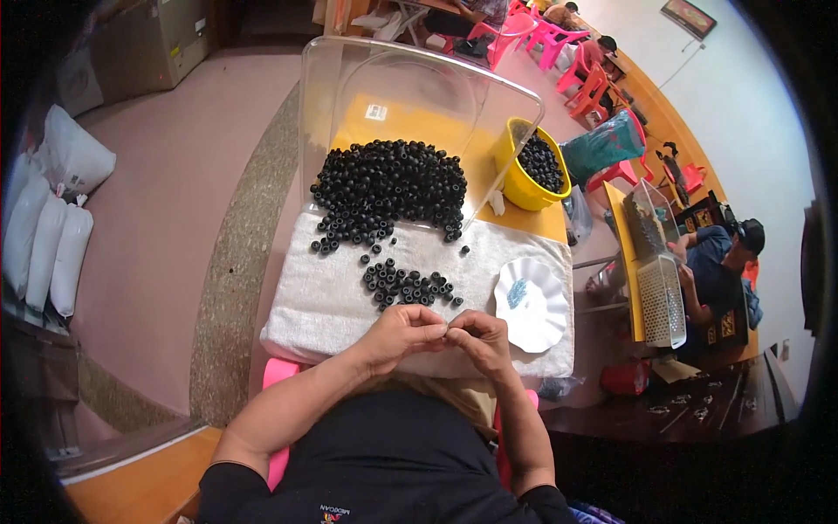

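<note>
At the near edge of a white towel, my left hand and my right hand meet fingertip to fingertip. Both are closed in a pinch, and what lies between the fingers is too small to make out. Just beyond them lies a small heap of black ring-like parts with holes through them. A larger pile of the same black parts spills from a clear plastic bin onto the towel. To the right of my right hand sits a white fluted dish holding small bluish pieces.
A yellow tub of dark parts stands at the table's far right. Full white sacks and a cardboard box are on the left. On the right, another person sits by a perforated metal tray. Pink chairs line the back.
</note>
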`<state>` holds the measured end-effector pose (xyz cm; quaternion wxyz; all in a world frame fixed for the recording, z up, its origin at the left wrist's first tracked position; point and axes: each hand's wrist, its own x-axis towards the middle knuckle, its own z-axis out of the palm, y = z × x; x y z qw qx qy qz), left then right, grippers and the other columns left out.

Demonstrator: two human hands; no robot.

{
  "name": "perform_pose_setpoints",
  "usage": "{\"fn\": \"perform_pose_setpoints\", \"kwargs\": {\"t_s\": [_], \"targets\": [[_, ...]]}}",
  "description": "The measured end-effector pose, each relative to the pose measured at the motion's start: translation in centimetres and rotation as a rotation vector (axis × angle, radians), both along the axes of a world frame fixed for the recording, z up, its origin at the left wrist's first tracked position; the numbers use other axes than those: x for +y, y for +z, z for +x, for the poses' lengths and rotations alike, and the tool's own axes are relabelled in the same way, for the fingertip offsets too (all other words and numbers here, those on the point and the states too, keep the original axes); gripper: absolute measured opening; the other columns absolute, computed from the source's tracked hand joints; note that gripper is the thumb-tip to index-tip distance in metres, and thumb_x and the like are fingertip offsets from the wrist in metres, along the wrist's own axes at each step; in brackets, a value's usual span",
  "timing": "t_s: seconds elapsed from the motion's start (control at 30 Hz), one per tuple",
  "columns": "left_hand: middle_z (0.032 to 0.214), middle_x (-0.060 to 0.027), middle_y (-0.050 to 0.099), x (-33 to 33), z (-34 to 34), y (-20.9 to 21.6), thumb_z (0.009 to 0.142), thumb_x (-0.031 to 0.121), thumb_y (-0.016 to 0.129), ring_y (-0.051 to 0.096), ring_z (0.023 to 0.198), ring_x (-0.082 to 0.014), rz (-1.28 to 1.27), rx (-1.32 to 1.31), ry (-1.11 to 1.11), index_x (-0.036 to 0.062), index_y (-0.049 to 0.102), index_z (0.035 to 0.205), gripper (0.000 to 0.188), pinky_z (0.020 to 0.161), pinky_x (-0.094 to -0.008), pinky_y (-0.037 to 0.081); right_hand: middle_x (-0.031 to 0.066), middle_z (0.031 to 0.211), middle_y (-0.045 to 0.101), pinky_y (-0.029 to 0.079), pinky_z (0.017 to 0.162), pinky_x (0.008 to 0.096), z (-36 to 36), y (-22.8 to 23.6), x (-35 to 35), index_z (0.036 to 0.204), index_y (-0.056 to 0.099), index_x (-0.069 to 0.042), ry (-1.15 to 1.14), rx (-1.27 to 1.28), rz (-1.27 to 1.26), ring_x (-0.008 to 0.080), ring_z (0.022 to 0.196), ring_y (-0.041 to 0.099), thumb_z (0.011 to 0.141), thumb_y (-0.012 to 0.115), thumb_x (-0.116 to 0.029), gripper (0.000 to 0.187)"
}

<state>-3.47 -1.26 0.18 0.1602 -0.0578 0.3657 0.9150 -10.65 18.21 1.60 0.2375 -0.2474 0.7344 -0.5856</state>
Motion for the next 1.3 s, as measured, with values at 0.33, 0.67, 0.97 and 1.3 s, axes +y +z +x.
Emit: {"fn": "perform_pose_setpoints", "kwargs": {"t_s": [0.33,0.67,0.97,1.3], "targets": [[0.089,-0.0054,0.069,0.0,0.3,0.8,0.087,0.011,0.071,0.066,0.079,-0.0133,-0.05,-0.019,-0.05,0.0049,0.063,0.096,0.014,0.074,-0.0279,0.056,0.0064,0.083,0.064,0.048,0.069,0.0283,0.7,0.2,0.5,0.093,0.069,-0.003,0.061,0.142,0.004,0.0163,0.077,0.061,0.087,0.07,-0.012,0.01],[0.095,-0.0036,0.065,0.0,0.3,-0.4,0.088,0.009,0.07,0.065,0.085,-0.013,0.122,0.0,0.085,0.0048,0.062,0.098,0.013,0.078,-0.0267,0.056,0.0108,0.092,0.064,0.049,0.062,0.0254,2.6,2.1,-1.7,0.115,0.065,-0.002,0.006,0.649,0.067,0.0146,0.073,0.062,0.088,0.065,-0.001,0.027],[0.096,-0.0066,0.068,1.0,0.5,-0.1,0.089,0.007,0.069,0.066,0.085,-0.0144,0.078,-0.047,0.106,0.0012,0.064,0.102,0.015,0.076,-0.027,0.056,0.0107,0.081,0.065,0.049,0.061,0.0283,-5.0,4.8,-7.4,0.095,0.071,0.0,-0.013,0.692,0.262,0.0186,0.068,0.063,0.08,0.073,-0.005,0.016],[0.092,-0.0067,0.068,1.2,0.6,-0.7,0.088,0.005,0.068,0.065,0.079,-0.0122,-0.003,0.015,0.072,-0.0015,0.065,0.102,0.016,0.074,-0.025,0.054,0.0118,0.089,0.065,0.052,0.072,0.0431,-8.3,1.1,-15.7,0.087,0.071,-0.007,0.085,0.877,0.552,0.0334,0.081,0.065,0.081,0.065,-0.017,0.013]]}}
